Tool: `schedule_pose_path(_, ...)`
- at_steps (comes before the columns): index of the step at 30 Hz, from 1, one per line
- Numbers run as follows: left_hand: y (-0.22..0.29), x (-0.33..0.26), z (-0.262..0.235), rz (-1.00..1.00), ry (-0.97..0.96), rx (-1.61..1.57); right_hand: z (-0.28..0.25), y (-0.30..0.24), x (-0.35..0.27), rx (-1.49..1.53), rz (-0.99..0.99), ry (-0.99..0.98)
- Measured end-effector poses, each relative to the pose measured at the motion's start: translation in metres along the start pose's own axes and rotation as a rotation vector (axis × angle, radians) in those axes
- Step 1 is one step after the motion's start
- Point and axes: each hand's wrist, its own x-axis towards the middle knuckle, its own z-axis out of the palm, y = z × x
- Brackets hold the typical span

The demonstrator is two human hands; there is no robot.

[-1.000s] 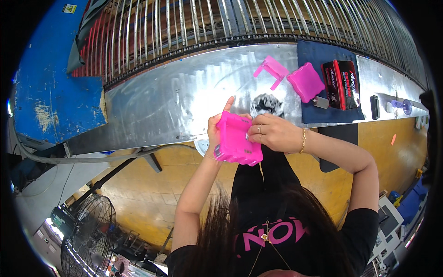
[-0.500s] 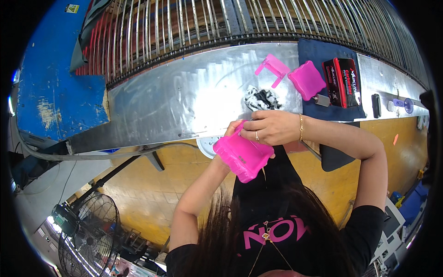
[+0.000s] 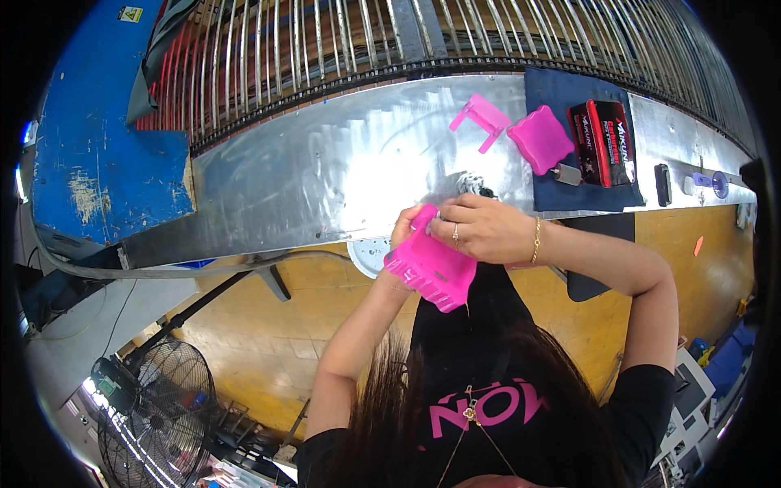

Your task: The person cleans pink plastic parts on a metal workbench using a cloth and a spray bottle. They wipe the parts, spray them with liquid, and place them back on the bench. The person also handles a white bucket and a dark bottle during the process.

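My left hand (image 3: 402, 230) grips a bright pink plastic tray-like piece (image 3: 431, 270) with wavy sides, held tilted in front of my body, just off the bench edge. The fingers of my right hand (image 3: 476, 228) are bent and pressed together at the far rim of this piece. A bunched black-and-white cloth (image 3: 474, 184) sticks out behind the right hand and seems to be caught in its fingers; the fingertips are partly hidden.
On the metal bench (image 3: 309, 171) lie a pink bracket (image 3: 485, 122), a wavy pink panel (image 3: 540, 140), a small metallic cylinder (image 3: 567, 174) and a red-and-black box (image 3: 602, 145) on dark cloth. Metal rollers (image 3: 325, 41) run behind. A fan (image 3: 159, 407) stands lower left.
The pink piece has tilted and risen slightly in my left hand. The cloth has shifted right and bunched smaller behind my right hand, which stays at the piece's rim.
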Motion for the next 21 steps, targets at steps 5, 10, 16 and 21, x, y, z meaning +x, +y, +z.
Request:
schedule_pose_path(5, 0.013, -0.003, 0.020, 0.448, -0.106, 0.499, -0.012, -0.008, -0.012, 0.257, 0.364, 0.056)
schedule_pose_path(10, 0.000, 0.004, 0.036, 0.749, -0.118, 0.676, -0.020, -0.027, 0.008, 0.827, 0.995, 0.278)
schedule_pose_path(16, -0.009, 0.011, 0.035, 0.871, -0.066, 0.673, 0.001, -0.045, 0.011, 1.410, 1.041, 0.391)
schedule_pose_path(21, -0.013, 0.009, 0.043, 0.925, -0.099, 0.507, 0.003, -0.049, 0.001, 0.997, 0.598, 0.269)
